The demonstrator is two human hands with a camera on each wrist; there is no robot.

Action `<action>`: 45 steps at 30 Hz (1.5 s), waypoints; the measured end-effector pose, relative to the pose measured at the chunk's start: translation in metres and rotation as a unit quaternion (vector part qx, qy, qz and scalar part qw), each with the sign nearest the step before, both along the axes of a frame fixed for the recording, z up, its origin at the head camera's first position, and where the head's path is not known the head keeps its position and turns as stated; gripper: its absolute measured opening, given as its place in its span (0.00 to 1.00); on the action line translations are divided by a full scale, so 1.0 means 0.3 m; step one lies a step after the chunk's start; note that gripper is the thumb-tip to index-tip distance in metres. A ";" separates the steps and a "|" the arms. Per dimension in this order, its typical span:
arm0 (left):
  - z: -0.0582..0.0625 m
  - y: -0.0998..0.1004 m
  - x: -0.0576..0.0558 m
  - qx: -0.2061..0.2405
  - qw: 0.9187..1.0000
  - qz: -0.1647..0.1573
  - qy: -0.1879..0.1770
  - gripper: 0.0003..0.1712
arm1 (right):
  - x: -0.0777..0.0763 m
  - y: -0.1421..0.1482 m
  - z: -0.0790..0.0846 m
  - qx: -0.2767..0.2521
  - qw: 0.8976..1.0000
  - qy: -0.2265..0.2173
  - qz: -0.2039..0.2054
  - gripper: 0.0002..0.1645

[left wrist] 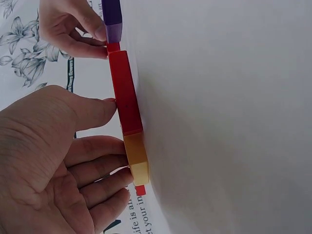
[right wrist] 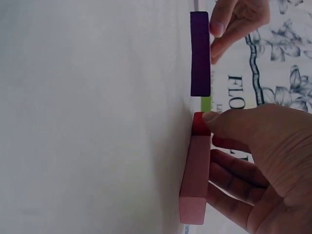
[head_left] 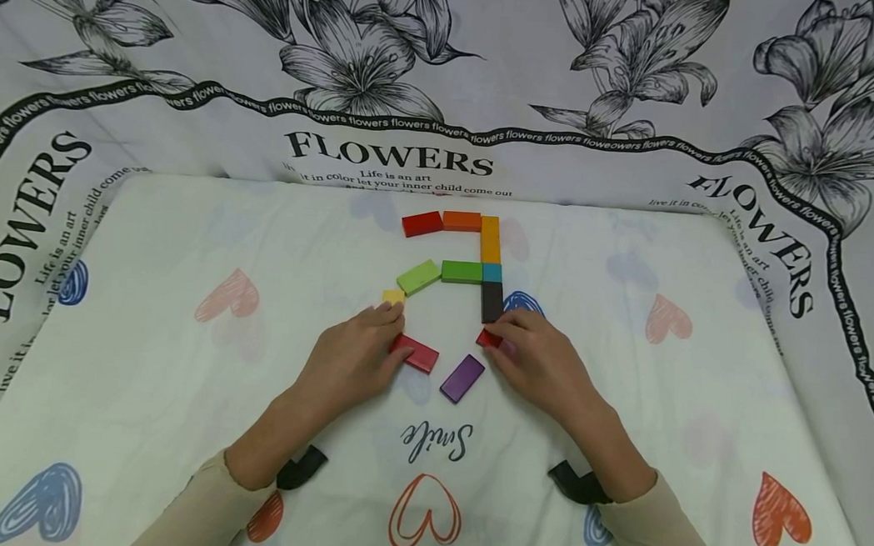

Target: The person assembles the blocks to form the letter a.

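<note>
My left hand (head_left: 358,342) reaches over two blocks. Its thumb touches a long red block (head_left: 420,357), and its fingertips rest by a small yellow block (head_left: 394,296). In the left wrist view, red block and yellow block (left wrist: 137,158) lie end to end. Across from it, my right hand (head_left: 540,359) pinches a small red block (head_left: 488,338) between thumb and index finger, just below a black block (head_left: 491,302). Its other fingers lie along a pink block (right wrist: 196,175), mostly hidden by the hand from above. Between the hands, a purple block (head_left: 462,379) lies slanted.
Beyond the hands, a light green block (head_left: 418,278), green block (head_left: 462,272), small blue block (head_left: 492,273), yellow-orange block (head_left: 490,239), orange block (head_left: 462,221) and another red block (head_left: 422,224) form a bent line on the heart-printed cloth (head_left: 131,354).
</note>
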State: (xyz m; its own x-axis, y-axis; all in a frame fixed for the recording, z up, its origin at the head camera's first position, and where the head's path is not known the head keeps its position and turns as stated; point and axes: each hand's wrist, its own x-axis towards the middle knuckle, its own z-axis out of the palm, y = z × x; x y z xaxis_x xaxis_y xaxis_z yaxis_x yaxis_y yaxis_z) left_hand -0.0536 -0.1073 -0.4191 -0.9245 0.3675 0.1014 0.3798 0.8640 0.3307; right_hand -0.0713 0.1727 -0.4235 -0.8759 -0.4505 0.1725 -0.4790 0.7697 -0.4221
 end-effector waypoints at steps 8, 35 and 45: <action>-0.001 -0.003 0.002 0.000 1.000 0.000 0.001 0.26 | 0.003 0.005 0.003 0.020 1.000 -0.010 -0.011 0.23; 0.002 -0.003 0.002 -0.008 1.000 -0.001 0.003 0.25 | 0.007 0.001 0.008 0.038 0.999 -0.009 -0.032 0.23; -0.005 0.001 0.002 -0.006 1.000 -0.003 0.011 0.26 | 0.035 -0.001 0.048 0.004 1.000 0.005 0.024 0.18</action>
